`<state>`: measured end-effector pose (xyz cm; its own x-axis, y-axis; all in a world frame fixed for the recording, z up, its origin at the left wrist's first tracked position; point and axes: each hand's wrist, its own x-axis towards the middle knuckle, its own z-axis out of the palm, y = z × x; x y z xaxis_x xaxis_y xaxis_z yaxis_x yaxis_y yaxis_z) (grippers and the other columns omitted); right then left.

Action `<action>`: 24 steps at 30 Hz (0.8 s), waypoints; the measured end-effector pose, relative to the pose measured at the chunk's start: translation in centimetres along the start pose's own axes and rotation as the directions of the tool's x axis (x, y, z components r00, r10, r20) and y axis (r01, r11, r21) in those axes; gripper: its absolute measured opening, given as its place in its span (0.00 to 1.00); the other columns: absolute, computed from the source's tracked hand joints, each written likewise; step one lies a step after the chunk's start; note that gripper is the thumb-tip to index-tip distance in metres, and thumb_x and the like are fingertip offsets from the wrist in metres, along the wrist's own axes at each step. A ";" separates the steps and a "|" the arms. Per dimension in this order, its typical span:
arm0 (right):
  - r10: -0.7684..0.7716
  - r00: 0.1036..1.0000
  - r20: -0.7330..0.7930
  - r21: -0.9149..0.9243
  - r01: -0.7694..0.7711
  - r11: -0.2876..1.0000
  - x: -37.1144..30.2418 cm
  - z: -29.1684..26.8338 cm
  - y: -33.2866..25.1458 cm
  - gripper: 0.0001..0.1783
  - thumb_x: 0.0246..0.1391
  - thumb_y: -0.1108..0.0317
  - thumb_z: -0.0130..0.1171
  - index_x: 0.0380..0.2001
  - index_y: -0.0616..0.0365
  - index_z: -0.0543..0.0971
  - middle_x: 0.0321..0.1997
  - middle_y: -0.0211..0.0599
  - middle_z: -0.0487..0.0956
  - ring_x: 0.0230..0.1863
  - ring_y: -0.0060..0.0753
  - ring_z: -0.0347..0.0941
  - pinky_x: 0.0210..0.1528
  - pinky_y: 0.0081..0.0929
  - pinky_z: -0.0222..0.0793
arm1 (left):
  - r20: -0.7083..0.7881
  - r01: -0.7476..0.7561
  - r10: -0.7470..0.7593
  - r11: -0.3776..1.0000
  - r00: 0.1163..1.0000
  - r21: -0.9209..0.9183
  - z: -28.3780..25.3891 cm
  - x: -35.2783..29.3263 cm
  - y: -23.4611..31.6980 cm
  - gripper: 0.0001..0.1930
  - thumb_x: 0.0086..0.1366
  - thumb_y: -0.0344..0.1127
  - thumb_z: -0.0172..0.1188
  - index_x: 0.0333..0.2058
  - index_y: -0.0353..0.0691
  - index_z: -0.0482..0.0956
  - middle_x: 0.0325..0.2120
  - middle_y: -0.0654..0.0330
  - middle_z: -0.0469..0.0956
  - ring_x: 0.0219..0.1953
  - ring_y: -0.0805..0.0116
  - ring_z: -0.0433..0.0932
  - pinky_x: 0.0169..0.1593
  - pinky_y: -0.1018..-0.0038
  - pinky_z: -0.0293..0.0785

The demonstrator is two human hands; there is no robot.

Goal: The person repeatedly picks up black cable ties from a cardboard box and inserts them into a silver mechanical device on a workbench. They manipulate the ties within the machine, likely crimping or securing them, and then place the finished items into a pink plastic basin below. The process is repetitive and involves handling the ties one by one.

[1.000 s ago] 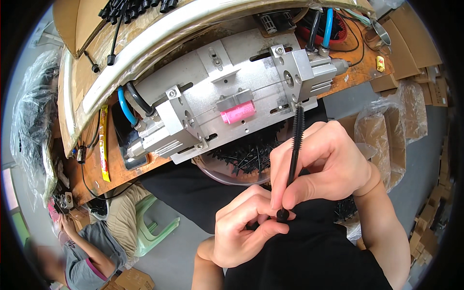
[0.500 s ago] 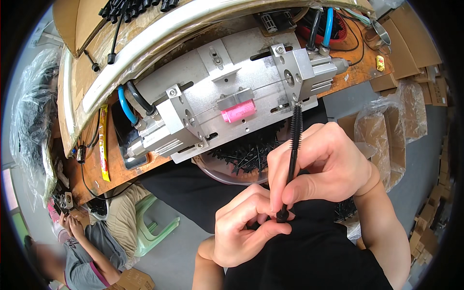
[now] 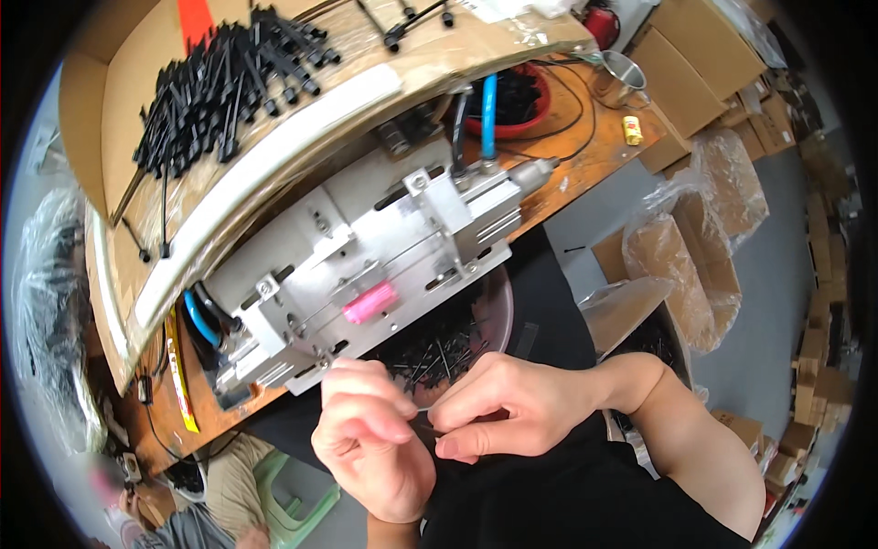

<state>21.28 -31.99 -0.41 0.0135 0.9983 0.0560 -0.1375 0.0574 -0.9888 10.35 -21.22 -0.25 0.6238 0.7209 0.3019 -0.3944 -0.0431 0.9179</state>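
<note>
In the head view, what crowds me most is the metal machine (image 3: 291,240) across the far side of my workspace, with a cardboard tray (image 3: 78,137) and its white edging strip (image 3: 352,101) standing behind it. A tub (image 3: 506,311) full of black sticks (image 3: 439,359) sits just beyond my two hands, below the machine's near edge. My left hand (image 3: 370,435) is loosely curled and blurred, my right hand (image 3: 512,407) has thumb and forefinger drawn close together, and they sit side by side; I cannot tell whether either grips anything. I count one pink block (image 3: 370,302), lying on the near part of the machine, two blue hoses (image 3: 488,119), one red bowl (image 3: 541,110), one metal cup (image 3: 620,80) and one green stool (image 3: 265,494); the heap of black rods (image 3: 215,91) in the tray is too dense to count. One co-worker (image 3: 197,531) sits at lower left. The table's (image 3: 585,174) front edge slants down to my left, its orange top showing beside the cup. To my right, boxes under a plastic bag (image 3: 663,256) border the way, with grey floor (image 3: 777,229) beyond.
</note>
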 end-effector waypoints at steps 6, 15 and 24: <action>-0.069 0.997 -0.021 0.062 0.070 0.996 -4.0 0.2 2.1 0.10 0.59 0.73 0.57 0.23 0.65 0.76 0.22 0.39 0.74 0.24 0.36 0.72 0.29 0.29 0.65 | -0.196 -0.430 0.462 0.884 0.865 0.185 -4.4 4.7 3.1 0.19 0.75 0.45 0.45 0.23 0.44 0.60 0.21 0.67 0.49 0.26 0.71 0.54 0.34 0.73 0.58; 0.035 0.991 -0.125 0.195 -0.011 0.981 -4.7 -1.9 1.1 0.11 0.68 0.64 0.49 0.38 0.61 0.73 0.20 0.35 0.75 0.21 0.32 0.72 0.26 0.31 0.64 | 0.544 0.344 -0.170 0.909 0.821 -0.235 2.3 0.2 -2.8 0.22 0.74 0.44 0.45 0.26 0.35 0.77 0.25 0.54 0.80 0.44 0.54 0.72 0.51 0.60 0.68; -0.174 0.968 -0.181 -0.047 0.168 0.985 -5.9 2.1 4.7 0.08 0.66 0.69 0.47 0.35 0.60 0.72 0.20 0.37 0.70 0.21 0.36 0.72 0.27 0.27 0.67 | 0.238 -0.205 0.235 0.968 0.942 -0.143 -4.0 4.9 2.7 0.05 0.61 0.30 0.48 0.28 0.38 0.71 0.26 0.60 0.73 0.31 0.62 0.72 0.48 0.70 0.69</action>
<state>18.52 -37.60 -5.07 0.2162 0.9554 0.2012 -0.0865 0.2240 -0.9707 9.65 -15.07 2.64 0.6558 0.5045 0.5616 -0.6067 -0.0905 0.7898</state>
